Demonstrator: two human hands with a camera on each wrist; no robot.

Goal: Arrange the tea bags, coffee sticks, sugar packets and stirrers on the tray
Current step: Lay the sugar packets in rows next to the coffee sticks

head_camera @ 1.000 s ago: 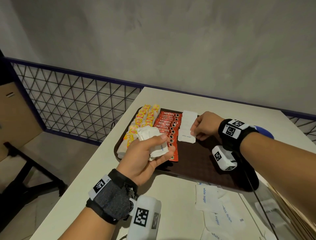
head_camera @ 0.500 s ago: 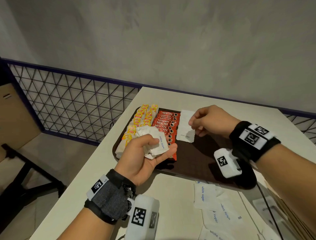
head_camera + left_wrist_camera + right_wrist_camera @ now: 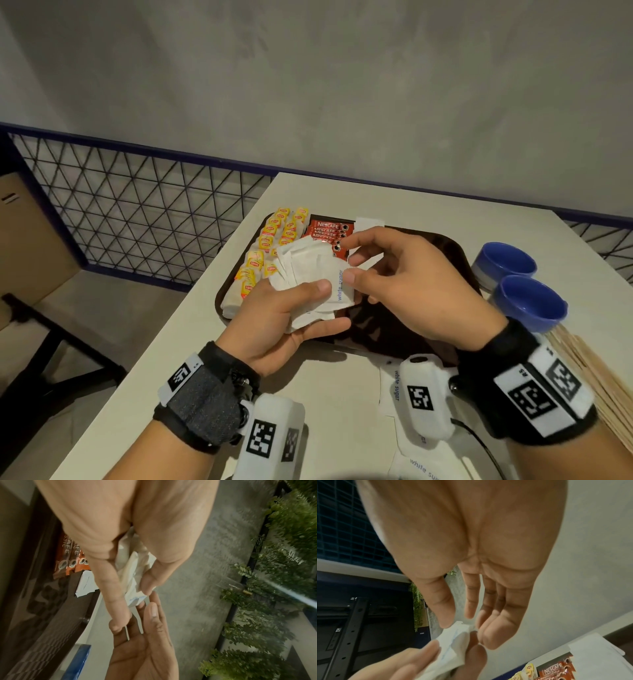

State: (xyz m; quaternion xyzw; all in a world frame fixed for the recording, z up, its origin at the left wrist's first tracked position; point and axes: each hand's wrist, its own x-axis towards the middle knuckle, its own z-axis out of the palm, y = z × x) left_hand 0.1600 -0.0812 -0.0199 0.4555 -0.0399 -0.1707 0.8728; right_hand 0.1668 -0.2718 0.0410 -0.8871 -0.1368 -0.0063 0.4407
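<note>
My left hand (image 3: 325, 305) grips a fanned bunch of white sugar packets (image 3: 301, 263) above the near left of the brown tray (image 3: 459, 253). My right hand (image 3: 349, 267) meets it from the right; its thumb lies on the top packet (image 3: 340, 284) marked "white sugar", with fingers behind that packet's edge, pinching it. The right wrist view shows that thumb (image 3: 447, 620) on the packet corner (image 3: 457, 630). On the tray lie yellow tea bags (image 3: 274, 240), red coffee sticks (image 3: 327, 231) and a few white sugar packets (image 3: 369, 222). Wooden stirrers (image 3: 589, 373) lie off the tray at right.
Two blue cups (image 3: 503, 263) (image 3: 531, 301) stand right of the tray. Loose sugar packets (image 3: 390, 387) lie on the white table (image 3: 394, 202) near its front edge. A wire fence (image 3: 137, 205) and a drop to the floor are on the left.
My right hand left the packets laid on the tray and came back to the bunch, where it now pinches the top packet. The left hand lifted slightly toward it.
</note>
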